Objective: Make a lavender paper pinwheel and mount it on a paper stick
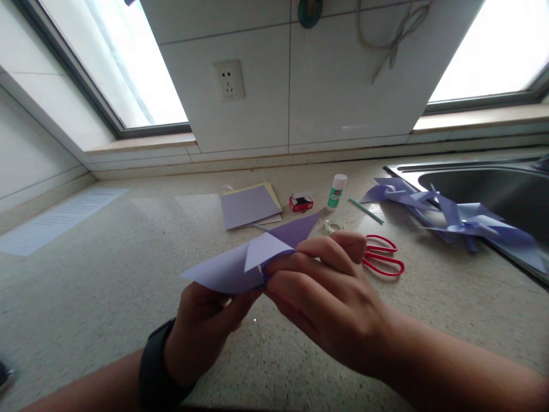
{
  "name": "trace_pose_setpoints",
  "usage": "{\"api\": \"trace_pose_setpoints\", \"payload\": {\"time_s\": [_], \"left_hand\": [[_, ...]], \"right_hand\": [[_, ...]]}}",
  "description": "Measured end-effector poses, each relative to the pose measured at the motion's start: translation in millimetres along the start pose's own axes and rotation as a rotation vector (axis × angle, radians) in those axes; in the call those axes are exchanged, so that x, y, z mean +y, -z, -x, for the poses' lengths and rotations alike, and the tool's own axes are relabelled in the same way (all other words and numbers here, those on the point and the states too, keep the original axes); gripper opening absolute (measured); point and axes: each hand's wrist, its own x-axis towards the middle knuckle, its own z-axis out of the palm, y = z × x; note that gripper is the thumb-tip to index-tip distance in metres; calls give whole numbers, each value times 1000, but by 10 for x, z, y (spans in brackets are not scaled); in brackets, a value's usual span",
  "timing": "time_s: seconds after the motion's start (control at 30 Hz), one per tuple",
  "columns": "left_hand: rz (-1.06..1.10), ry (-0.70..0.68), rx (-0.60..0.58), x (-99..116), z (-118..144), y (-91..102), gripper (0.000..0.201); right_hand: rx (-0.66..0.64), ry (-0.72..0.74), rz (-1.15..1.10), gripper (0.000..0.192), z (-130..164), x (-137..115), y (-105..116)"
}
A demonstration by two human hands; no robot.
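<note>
red scissors point(383, 256), glue stick point(337, 192), paper stack point(249, 205), finished pinwheels point(454, 217), sink point(484, 183)

A speckled counter point(107, 274) is seen. Red scissors point(383, 256), a glue stick point(337, 192), purple paper sheets point(249, 206) and paper pinwheels point(454, 220) are laid on it.

The speckled stone counter point(107, 274) lies open to the left, bare but for a flat printed sheet point(60, 220). Ahead, a stack of lilac paper squares point(249, 206), a small red box point(301, 202) and a white glue stick point(337, 192) stand in the way. To the right, red-handled scissors point(383, 256), folded lilac paper pinwheels point(463, 220) and the steel sink's rim point(467, 166) block the way.
</note>
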Motion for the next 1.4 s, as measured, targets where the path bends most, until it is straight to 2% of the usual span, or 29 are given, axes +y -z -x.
{"api": "trace_pose_setpoints", "payload": {"time_s": [0.13,0.4,0.7,0.97,1.03,1.13,1.2,1.27,1.33,1.4], "left_hand": [[12,21,2,-50,18,15,7],[-63,-56,58,28,3,-7,5],[-145,-86,66,77,20,-19,6],[-229,-189,65,14,55,31,21],[-238,-194,72,7,50,34,18],[-275,-251,72,15,18,46,18],[-304,-308,37,29,-15,71,23],[-321,-347,-48,41,-51,113,23],[-295,-307,-119,34,-78,167,20],[-212,-184,-104,-4,-92,227,21]], "right_hand": [[11,-3,1,11,-13,7,-10],[29,19,-10,19,-13,0,-6],[43,52,-32,15,-18,-10,-3],[29,81,9,11,-16,-12,14],[50,108,19,13,-22,-12,41],[170,124,29,16,-50,2,143],[250,80,24,16,-81,35,233],[271,0,-5,18,-115,95,303],[216,-78,-61,19,-141,173,333],[97,-125,-141,16,-153,248,325]]}}
